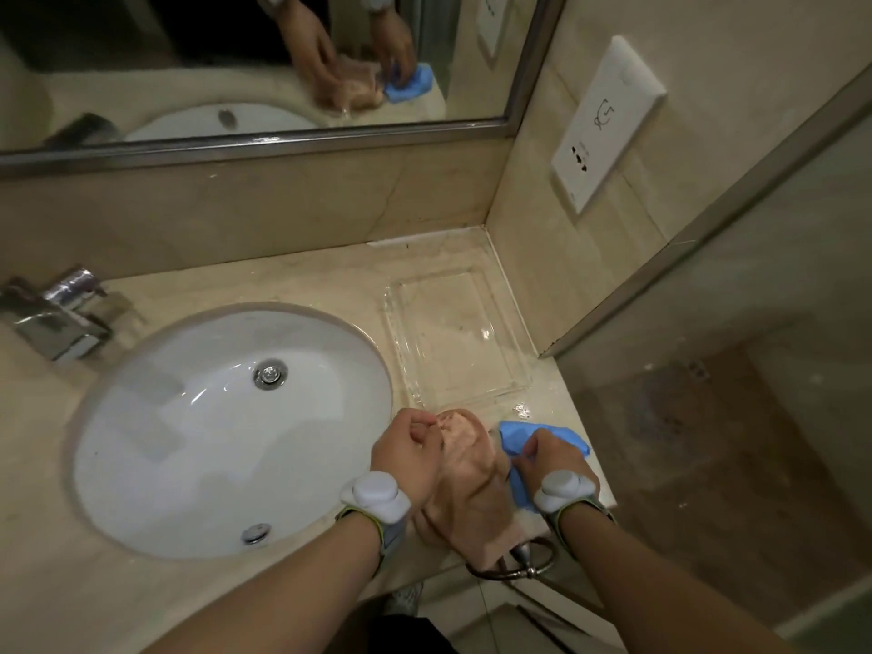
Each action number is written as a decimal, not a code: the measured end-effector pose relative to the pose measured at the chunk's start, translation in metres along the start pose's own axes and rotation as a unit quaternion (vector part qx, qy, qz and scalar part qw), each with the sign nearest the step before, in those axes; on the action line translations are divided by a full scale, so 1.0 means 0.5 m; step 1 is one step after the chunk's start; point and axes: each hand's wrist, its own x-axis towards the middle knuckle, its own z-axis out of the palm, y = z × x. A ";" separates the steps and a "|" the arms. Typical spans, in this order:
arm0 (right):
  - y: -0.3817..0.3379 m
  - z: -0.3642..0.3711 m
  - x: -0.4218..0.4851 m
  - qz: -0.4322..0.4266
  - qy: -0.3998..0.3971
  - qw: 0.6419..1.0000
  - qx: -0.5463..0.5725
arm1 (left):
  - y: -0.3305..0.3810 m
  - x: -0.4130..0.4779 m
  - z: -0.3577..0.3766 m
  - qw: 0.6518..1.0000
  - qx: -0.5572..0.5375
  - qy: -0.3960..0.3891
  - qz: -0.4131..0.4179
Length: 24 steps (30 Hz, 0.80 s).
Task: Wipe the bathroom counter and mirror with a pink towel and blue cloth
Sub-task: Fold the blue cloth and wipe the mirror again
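Note:
A pink towel (pixel 467 483) lies bunched on the beige counter (pixel 302 285), at its front edge to the right of the sink. My left hand (pixel 408 453) pinches the towel's far end. Right beside it lies a blue cloth (pixel 519 441), with my right hand (pixel 549 457) closed on it. The mirror (pixel 236 59) spans the wall above and reflects both hands and both cloths.
A white oval sink (pixel 198 441) with a chrome tap (pixel 56 313) fills the counter's left. A clear glass tray (pixel 453 342) sits in the right corner behind the cloths. A wall socket plate (pixel 608 120) and a glass shower wall (pixel 731 370) stand at right. A metal towel ring (pixel 524 559) hangs below the counter edge.

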 end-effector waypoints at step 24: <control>-0.453 -0.369 -0.185 -0.392 0.124 0.842 0.350 | 0.264 0.030 -0.388 0.975 -0.174 0.051 0.127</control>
